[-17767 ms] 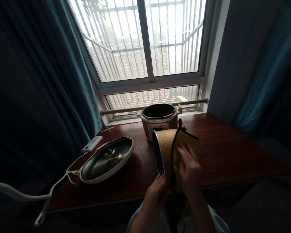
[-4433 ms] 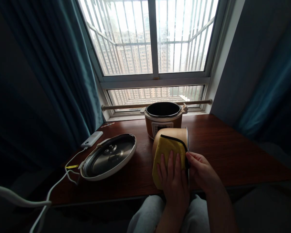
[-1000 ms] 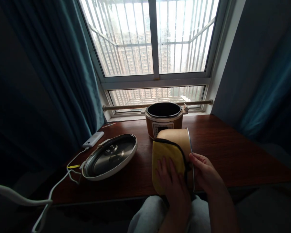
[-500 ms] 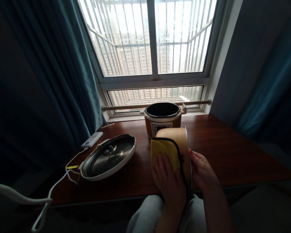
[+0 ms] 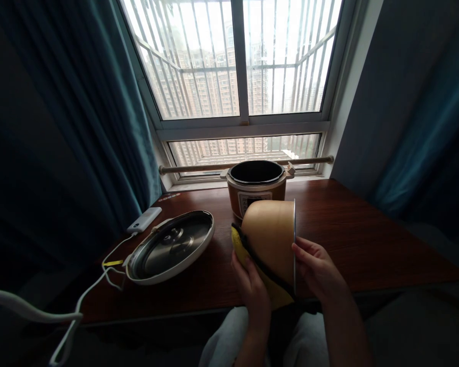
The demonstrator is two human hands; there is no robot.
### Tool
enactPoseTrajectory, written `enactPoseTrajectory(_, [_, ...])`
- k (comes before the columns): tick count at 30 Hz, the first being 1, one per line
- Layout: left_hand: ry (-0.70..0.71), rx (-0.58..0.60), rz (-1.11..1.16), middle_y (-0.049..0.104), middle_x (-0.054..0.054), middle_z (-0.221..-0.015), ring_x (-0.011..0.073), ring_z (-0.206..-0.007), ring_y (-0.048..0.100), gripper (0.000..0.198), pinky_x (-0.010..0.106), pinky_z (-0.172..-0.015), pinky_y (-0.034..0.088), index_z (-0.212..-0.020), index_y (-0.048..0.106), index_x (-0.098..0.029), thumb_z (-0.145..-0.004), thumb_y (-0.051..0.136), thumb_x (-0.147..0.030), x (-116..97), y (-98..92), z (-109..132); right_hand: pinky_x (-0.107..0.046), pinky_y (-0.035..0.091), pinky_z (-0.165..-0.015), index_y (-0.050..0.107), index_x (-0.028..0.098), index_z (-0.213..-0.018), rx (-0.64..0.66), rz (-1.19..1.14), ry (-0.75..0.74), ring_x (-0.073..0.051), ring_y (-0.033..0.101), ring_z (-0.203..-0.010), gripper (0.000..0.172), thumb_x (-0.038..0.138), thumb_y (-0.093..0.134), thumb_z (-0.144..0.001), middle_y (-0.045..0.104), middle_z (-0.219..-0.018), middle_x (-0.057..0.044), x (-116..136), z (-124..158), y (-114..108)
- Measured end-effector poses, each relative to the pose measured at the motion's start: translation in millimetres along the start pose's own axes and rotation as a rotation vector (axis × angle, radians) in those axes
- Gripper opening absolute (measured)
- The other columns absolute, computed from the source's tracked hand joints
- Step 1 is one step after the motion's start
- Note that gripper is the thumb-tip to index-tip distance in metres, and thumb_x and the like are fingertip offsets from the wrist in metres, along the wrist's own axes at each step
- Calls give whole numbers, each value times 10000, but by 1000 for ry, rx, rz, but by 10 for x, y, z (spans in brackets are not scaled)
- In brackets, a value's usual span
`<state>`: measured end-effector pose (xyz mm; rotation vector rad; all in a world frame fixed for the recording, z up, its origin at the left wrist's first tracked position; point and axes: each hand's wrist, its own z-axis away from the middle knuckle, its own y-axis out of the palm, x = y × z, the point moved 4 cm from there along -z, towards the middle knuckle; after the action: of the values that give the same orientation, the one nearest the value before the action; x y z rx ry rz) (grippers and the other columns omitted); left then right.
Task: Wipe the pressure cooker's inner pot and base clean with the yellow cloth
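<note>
A gold-coloured inner pot (image 5: 271, 229) lies tipped on its side in front of me, its rim facing right. My right hand (image 5: 317, 265) is closed on that rim, the thumb outside and the other fingers partly hidden. Against the pot's lower left, my left hand (image 5: 252, 285) presses a yellow cloth (image 5: 273, 290) with a black border, its fingers curled round the cloth. Just behind the pot stands the cooker body (image 5: 235, 196), upright and uncovered, with a dark inside and a control panel at its front.
A round lid (image 5: 176, 247) rests inside-up at the left of the brown table (image 5: 359, 229). Behind it lies a white power bank (image 5: 144, 220) with a white cable (image 5: 87, 293) hanging over the left edge. The window (image 5: 245, 66) and blue curtains (image 5: 87, 102) border the table.
My left hand and the cloth have slid from the pot's side down and left to its lower base edge, uncovering more of the gold wall. The right hand still holds the rim.
</note>
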<state>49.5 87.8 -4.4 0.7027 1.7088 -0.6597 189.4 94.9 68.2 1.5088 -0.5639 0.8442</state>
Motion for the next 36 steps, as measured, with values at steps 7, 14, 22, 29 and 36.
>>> enactPoseTrajectory(7, [234, -29, -137, 375, 138, -1364, 224, -1271, 339, 481, 386, -1053, 272, -1354, 301, -176, -898, 350, -319, -192, -25, 117, -249, 502, -567, 686, 173, -917, -97, 21, -84, -181, 639, -677, 316, 293, 764, -636, 691, -794, -50, 40, -13, -5])
enactPoseTrajectory(14, [589, 46, -408, 143, 158, -1480, 310, -1354, 106, 650, 534, -1068, 157, -1427, 106, -148, -857, 413, -216, -407, 71, 356, -224, 484, -497, 691, 164, -822, -224, 12, -175, -161, 628, -595, 252, 332, 756, -646, 676, -666, -19, 115, -110, -16])
enactPoseTrajectory(22, [572, 99, -430, 136, 145, -1486, 309, -1356, 91, 628, 545, -1065, 160, -1419, 159, -148, -856, 426, -231, -386, 102, 352, -277, 518, -600, 678, 189, -962, -192, 81, -100, -201, 652, -695, 361, 305, 769, -632, 702, -823, -45, 83, -9, -32])
enactPoseTrajectory(29, [280, 48, -249, 195, 180, -1459, 245, -1351, 161, 545, 453, -1092, 172, -1397, 181, -95, -908, 311, -298, -260, 68, 221, -272, 514, -613, 693, 199, -921, -219, 25, -107, -192, 650, -702, 325, 331, 765, -632, 701, -821, -33, 54, -13, -26])
enactPoseTrajectory(36, [-38, 89, -1, 395, 130, -1370, 197, -1275, 358, 492, 325, -1061, 275, -1335, 324, -151, -909, 290, -395, -63, 46, 76, -265, 513, -610, 699, 180, -892, -221, 31, -85, -198, 646, -718, 309, 338, 762, -635, 696, -793, -38, 43, -11, -41])
